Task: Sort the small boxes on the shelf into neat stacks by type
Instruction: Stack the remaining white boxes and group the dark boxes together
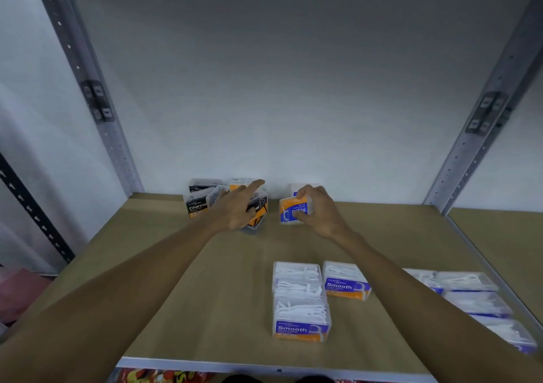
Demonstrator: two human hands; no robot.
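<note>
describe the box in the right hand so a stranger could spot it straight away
Look to the back of the tan shelf board, near the white wall. Just right of the dark Charcoal boxes, the right hand grips a small box. It alone is tilted, orange and blue, its label upside down.

Far back on the shelf (pixel 205 280), against the wall: left hand (pixel 236 209) spread over a jumble of black Charcoal boxes (pixel 197 205), forefinger stretched out. Just beside it, right hand (pixel 318 211) closed round a blue-and-orange box (pixel 291 211), label upside down. Nearer the front edge, Smooth boxes (pixel 301 318) in a tidy row, one more (pixel 346 282) alongside. At the right edge, blurred, probably more white-filled boxes (pixel 476 297).
</note>
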